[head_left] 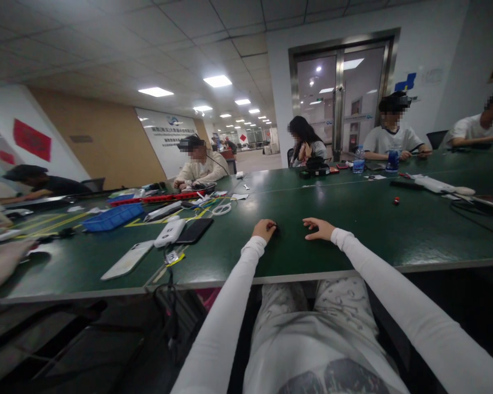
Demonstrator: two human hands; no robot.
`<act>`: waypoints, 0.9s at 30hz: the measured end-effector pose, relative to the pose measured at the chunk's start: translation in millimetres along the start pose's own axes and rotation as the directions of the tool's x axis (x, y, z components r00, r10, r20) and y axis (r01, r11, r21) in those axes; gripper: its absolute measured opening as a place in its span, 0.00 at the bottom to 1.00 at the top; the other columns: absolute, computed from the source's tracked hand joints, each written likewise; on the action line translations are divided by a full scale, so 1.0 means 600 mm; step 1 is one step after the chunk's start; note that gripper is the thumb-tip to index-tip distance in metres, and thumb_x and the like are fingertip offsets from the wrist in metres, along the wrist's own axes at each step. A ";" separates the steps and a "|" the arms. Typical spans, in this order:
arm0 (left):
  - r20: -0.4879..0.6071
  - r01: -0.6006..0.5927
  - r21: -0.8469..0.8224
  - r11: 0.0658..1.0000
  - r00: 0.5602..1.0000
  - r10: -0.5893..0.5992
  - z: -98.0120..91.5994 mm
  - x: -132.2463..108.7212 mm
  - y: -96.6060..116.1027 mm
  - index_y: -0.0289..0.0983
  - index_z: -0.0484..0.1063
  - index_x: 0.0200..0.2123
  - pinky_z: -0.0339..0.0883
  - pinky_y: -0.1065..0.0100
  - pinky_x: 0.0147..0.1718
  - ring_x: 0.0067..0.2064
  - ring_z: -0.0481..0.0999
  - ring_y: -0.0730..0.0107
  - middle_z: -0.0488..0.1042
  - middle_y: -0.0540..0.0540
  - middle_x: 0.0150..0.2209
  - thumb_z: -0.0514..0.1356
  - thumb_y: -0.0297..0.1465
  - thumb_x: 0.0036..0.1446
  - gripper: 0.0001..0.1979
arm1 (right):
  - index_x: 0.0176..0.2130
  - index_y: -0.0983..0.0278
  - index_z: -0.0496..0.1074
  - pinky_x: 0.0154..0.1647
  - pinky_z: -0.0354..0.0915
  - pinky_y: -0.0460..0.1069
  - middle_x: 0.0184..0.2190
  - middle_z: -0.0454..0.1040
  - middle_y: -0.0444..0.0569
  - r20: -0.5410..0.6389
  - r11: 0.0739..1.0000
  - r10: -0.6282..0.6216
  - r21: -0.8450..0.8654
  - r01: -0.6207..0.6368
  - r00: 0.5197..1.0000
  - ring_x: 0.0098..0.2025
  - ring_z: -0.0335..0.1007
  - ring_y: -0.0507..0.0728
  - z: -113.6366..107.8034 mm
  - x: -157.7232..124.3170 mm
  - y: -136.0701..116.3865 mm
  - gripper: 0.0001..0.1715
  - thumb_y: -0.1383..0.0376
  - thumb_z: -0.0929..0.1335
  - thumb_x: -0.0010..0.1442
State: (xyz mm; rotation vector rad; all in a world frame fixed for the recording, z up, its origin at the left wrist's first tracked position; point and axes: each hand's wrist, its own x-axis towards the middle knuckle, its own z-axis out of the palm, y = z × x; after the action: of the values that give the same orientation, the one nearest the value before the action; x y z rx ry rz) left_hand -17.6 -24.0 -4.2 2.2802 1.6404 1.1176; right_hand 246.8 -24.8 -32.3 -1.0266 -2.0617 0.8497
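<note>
On a green table (353, 241), a white phone (127, 261) and a black phone (194, 231) lie at left; the left hand (264, 229) curls over a small dark object (273, 225), grip unclear; the right hand (319, 229) rests open and empty near it; nothing is lifted yet

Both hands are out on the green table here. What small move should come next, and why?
Probably the right hand should slide across to the small dark object that the left hand pinches at its fingertips. The right hand lies empty, fingers loose, on the dark green tabletop, with bare table between the two hands. The object is too small to identify.
</note>
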 end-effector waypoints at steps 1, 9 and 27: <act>0.022 -0.033 -0.021 0.999 0.999 0.034 0.018 0.002 0.018 0.36 0.69 0.30 0.63 0.66 0.36 0.31 0.67 0.72 0.67 0.47 0.30 0.57 0.28 0.43 0.07 | 0.51 0.62 0.57 0.45 0.60 0.55 0.44 0.65 0.52 -0.001 1.000 -0.002 -0.009 0.002 1.000 0.41 0.63 0.55 0.000 0.000 -0.001 0.43 0.58 0.72 0.36; 0.145 -0.187 -0.089 0.978 0.969 0.198 0.110 0.005 0.123 0.36 0.69 0.32 0.62 0.66 0.38 0.34 0.67 0.71 0.67 0.46 0.32 0.56 0.29 0.44 0.08 | 0.48 0.62 0.60 0.46 0.58 0.54 0.42 0.66 0.50 -0.037 0.995 -0.032 -0.090 0.029 0.999 0.43 0.63 0.58 -0.003 -0.003 -0.017 0.41 0.59 0.72 0.34; -0.078 0.166 -0.731 0.662 0.944 -0.322 0.081 0.031 0.115 0.34 0.58 0.37 0.63 0.69 0.29 0.33 0.71 0.73 0.71 0.44 0.32 0.51 0.31 0.50 0.11 | 0.51 0.62 0.56 0.48 0.57 0.56 0.47 0.64 0.53 -0.042 0.997 0.034 -0.063 -0.037 0.999 0.46 0.62 0.60 -0.003 -0.002 -0.015 0.49 0.57 0.73 0.31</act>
State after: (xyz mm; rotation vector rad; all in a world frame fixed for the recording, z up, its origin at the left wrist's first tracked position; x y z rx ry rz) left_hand 68.2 -20.6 3.7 1.4285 1.1828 1.5936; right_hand 245.3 -29.6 -24.4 -1.1092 -2.0530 0.7787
